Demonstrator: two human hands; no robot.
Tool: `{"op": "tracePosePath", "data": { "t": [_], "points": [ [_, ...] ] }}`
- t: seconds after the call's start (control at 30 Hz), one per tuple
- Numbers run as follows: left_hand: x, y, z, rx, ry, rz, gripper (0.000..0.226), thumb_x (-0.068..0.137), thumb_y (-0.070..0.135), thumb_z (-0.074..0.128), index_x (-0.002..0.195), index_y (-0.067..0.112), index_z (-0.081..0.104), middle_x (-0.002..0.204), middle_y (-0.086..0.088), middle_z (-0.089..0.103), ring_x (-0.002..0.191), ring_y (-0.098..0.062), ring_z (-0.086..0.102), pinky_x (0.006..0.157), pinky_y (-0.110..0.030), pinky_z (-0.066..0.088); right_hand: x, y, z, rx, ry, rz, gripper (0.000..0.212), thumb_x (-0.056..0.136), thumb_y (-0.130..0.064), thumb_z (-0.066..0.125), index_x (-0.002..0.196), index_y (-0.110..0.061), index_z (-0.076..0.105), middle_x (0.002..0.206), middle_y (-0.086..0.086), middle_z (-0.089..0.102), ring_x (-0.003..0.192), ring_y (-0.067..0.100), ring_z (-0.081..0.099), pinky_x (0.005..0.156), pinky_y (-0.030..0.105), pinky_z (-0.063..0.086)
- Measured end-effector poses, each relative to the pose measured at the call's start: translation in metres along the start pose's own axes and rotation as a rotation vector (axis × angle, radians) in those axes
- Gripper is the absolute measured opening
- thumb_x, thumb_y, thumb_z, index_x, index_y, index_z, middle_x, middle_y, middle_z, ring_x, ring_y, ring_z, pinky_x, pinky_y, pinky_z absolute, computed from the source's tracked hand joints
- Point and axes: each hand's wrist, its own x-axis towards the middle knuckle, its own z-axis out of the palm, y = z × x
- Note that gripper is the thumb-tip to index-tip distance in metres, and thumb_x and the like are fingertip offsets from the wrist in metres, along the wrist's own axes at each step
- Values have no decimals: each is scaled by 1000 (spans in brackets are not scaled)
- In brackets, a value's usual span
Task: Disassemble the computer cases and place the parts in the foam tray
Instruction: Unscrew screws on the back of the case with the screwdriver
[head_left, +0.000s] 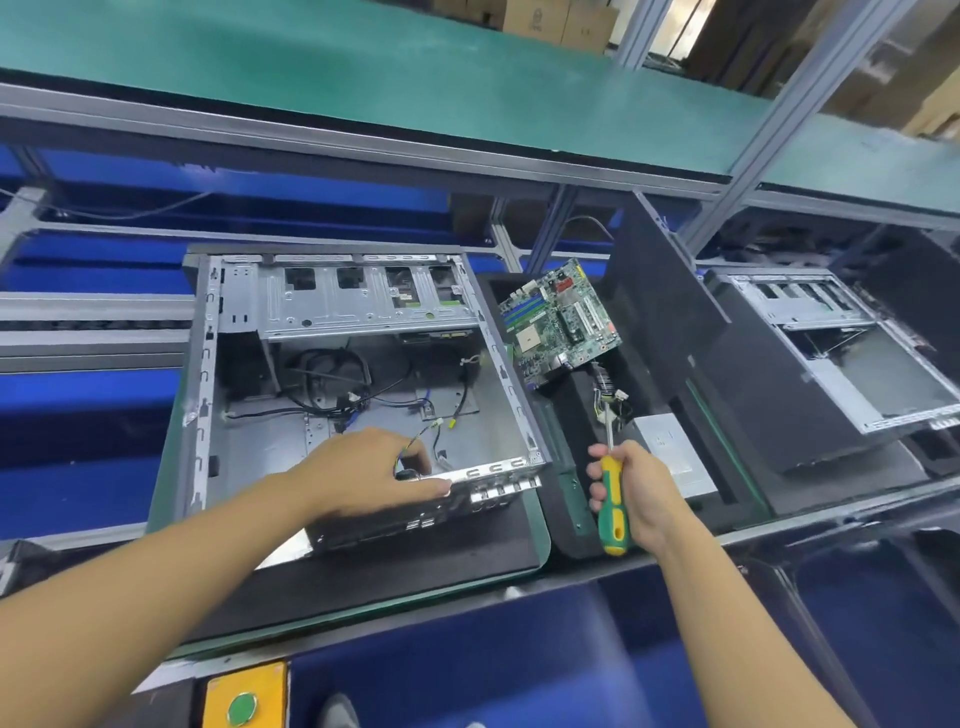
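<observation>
Two hands reach in from the near edge. Furthest left, the open computer case (337, 374) lies on its side on a dark mat (415, 566), with its drive cage at the far end and loose cables on its floor. The left hand (374, 467) grips the case's near wall, with the thumb laid along the outside of the metal rim and the fingers curled over it into the interior. A small dark shape under those fingers is too hidden to make out. Just right of the case stands the black foam tray (571, 519). A green motherboard (561, 322) leans tilted at its far end, a bundle of wires (610, 400) lies nearer, and a silver metal box (675, 457) sits in a slot to the right. The right hand (639, 493) is over the tray's near end, apart from the case. Its fingers wrap round the green-and-yellow handle of a screwdriver (613, 499), whose shaft points away toward the wire bundle, where its tip is lost. Further right, a black panel (660, 312) stands between the tray and a second case (831, 353), whose right end is cut off by the frame.
</observation>
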Motion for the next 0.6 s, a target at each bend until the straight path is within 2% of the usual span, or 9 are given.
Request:
{"op": "tracePosePath", "data": {
  "t": [0.07, 0.17, 0.27, 0.37, 0.43, 0.53, 0.6],
  "points": [
    [-5, -5, -3, 3, -64, -13, 49, 65, 95, 42, 96, 60, 56, 92, 34, 60, 82, 14, 54, 67, -21, 40, -15, 5, 11, 47, -83, -35, 21, 96, -15, 37, 103, -8, 56, 66, 5, 52, 48, 18, 42, 47, 30, 41],
    [-17, -19, -13, -35, -257, -57, 63, 62, 88, 59, 114, 53, 54, 99, 31, 59, 89, 8, 57, 71, -20, 43, -38, 9, 26, 111, -209, -102, 19, 98, -14, 42, 109, -6, 56, 75, 9, 57, 55, 19, 45, 52, 34, 44],
    [-33, -32, -21, -30, -369, -96, 51, 72, 69, 69, 114, 44, 55, 100, 24, 64, 91, -3, 63, 82, -28, 50, -60, 15, 41, 124, -341, -151, 18, 100, -15, 49, 112, -5, 58, 85, 12, 66, 59, 19, 52, 54, 32, 49],
    [-44, -35, -20, -96, -321, -131, 34, 83, 41, 70, 115, 34, 61, 102, 12, 69, 94, -14, 65, 88, -35, 52, -78, 31, 55, 103, -432, -196, 17, 105, -16, 46, 114, -8, 57, 94, 17, 71, 62, 20, 57, 57, 31, 52],
    [-48, -33, -20, -80, -291, -135, 36, 82, 25, 69, 116, 34, 60, 101, 10, 69, 91, -16, 64, 85, -33, 52, -88, 47, 61, 75, -479, -200, 18, 107, -20, 42, 117, -12, 54, 93, 19, 71, 61, 23, 58, 57, 34, 53],
    [-53, -30, -21, 47, -287, -149, 44, 80, 20, 70, 120, 35, 57, 100, 9, 68, 90, -14, 63, 83, -33, 52, -102, 72, 64, -26, -532, -179, 16, 108, -25, 40, 116, -18, 52, 79, 14, 65, 53, 24, 55, 53, 32, 50],
    [-54, -30, -18, 131, -220, -157, 42, 78, 22, 71, 117, 33, 57, 98, 9, 67, 89, -15, 62, 79, -32, 52, -106, 88, 66, -90, -544, -143, 19, 109, -26, 40, 115, -18, 55, 73, 8, 59, 50, 21, 49, 50, 29, 46]
  ]
}}
